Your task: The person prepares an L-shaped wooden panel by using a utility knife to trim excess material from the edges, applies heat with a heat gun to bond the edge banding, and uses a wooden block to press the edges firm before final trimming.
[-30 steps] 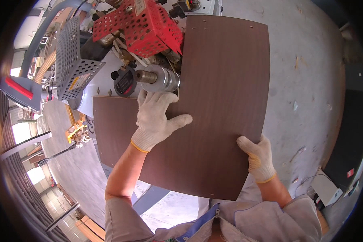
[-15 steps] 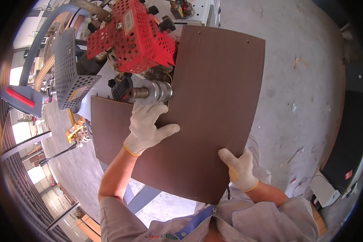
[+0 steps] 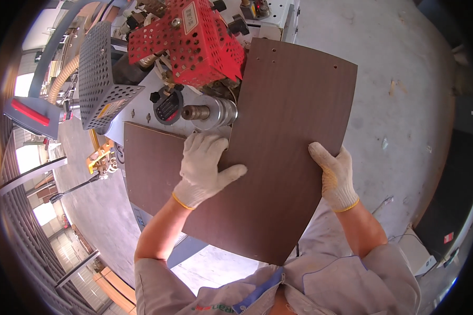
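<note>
A dark brown L-shaped wood panel [image 3: 286, 115] lies flat in front of me, with small drilled holes near its far edge. Its inner corner sits right beside a silver metal roller [image 3: 215, 112] on a machine. My left hand [image 3: 207, 165], in a white knit glove, grips the panel at that inner corner; the fingers curl over the edge just below the roller and the thumb lies on top. On the panel's right edge, my gloved right hand [image 3: 335, 177] holds on with its thumb on the upper face, its fingers hidden beneath.
Beyond the roller stand a red perforated guard [image 3: 194, 44] and a grey perforated guard [image 3: 101, 84]. A round black dial [image 3: 168, 106] is beside the roller. At the far left is a grey arm end with a red strip [image 3: 31, 118]. Grey floor [image 3: 399, 100] stretches to the right.
My right hand has slid farther up the panel's right edge. My left hand stays at the inner corner. The machine and panel appear slightly farther right in view, and the dial shows more fully.
</note>
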`<state>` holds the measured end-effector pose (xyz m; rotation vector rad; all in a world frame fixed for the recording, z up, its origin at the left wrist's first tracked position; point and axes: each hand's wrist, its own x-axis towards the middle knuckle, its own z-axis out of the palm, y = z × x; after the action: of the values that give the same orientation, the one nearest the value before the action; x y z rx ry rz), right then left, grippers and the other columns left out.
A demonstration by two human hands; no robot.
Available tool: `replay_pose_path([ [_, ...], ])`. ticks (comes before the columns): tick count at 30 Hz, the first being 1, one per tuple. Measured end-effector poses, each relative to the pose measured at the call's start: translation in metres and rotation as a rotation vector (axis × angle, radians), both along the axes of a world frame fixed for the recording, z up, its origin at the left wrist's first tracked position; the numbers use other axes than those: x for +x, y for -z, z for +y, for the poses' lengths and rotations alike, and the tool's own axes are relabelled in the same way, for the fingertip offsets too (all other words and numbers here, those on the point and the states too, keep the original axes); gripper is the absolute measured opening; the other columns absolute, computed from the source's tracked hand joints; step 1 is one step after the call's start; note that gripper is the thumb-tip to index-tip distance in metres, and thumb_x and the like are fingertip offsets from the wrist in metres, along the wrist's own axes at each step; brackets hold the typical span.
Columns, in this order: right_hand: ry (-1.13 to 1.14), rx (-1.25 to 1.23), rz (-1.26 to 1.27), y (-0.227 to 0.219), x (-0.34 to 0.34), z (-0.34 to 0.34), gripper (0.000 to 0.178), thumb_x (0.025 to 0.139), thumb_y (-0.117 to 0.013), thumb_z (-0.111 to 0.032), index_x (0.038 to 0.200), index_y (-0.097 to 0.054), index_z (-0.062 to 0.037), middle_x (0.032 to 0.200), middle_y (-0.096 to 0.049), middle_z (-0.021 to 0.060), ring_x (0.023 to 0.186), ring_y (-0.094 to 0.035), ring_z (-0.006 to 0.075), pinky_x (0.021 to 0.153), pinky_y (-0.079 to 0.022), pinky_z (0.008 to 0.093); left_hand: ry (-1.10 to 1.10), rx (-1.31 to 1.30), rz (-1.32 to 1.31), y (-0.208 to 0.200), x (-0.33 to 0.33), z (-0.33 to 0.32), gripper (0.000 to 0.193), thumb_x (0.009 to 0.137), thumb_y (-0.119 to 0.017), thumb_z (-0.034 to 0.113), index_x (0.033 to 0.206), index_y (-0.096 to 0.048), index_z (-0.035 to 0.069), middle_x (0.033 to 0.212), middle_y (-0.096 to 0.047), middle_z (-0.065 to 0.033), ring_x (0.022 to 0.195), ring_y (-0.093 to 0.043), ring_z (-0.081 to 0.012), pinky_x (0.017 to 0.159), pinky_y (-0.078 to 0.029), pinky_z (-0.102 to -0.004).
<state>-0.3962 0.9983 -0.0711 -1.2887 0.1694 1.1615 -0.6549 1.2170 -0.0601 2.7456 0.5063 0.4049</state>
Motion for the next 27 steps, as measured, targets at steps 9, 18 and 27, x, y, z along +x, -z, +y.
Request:
replay_pose_path([
  [9,-0.028,0.022,-0.046,0.005,-0.017,-0.008,0.051,0.106,-0.088,-0.014,0.148,-0.069,0.0091,0.14,-0.078,0.0151,0.122,-0.076,0.0247,0.108,-0.063,0.0423,-0.251,-0.06,-0.024,0.013,0.016,-0.025,0.075,0.083,-0.101,0.041,0.137,-0.073,-0.003,0.127,-0.076,-0.0201,0.118,-0.071,-0.0433,0.107,-0.053,-0.0577],
  [18,0.001,0.042,-0.012,0.009,-0.043,-0.023,0.049,0.108,-0.087,-0.014,0.148,-0.069,0.0092,0.141,-0.078,0.0159,0.121,-0.078,0.0261,0.106,-0.065,0.0434,-0.284,0.001,-0.017,0.014,-0.007,-0.044,0.079,0.084,-0.102,0.047,0.138,-0.075,-0.003,0.124,-0.079,-0.0202,0.119,-0.073,-0.0439,0.112,-0.053,-0.0568],
  [27,0.049,0.03,-0.016,0.013,-0.065,-0.031,0.049,0.107,-0.089,-0.012,0.148,-0.07,0.0086,0.142,-0.079,0.0151,0.121,-0.078,0.0263,0.108,-0.065,0.0434,-0.27,-0.009,-0.046,0.014,-0.02,-0.048,0.078,0.081,-0.103,0.041,0.138,-0.075,-0.004,0.123,-0.079,-0.02,0.118,-0.073,-0.0434,0.111,-0.054,-0.0564],
])
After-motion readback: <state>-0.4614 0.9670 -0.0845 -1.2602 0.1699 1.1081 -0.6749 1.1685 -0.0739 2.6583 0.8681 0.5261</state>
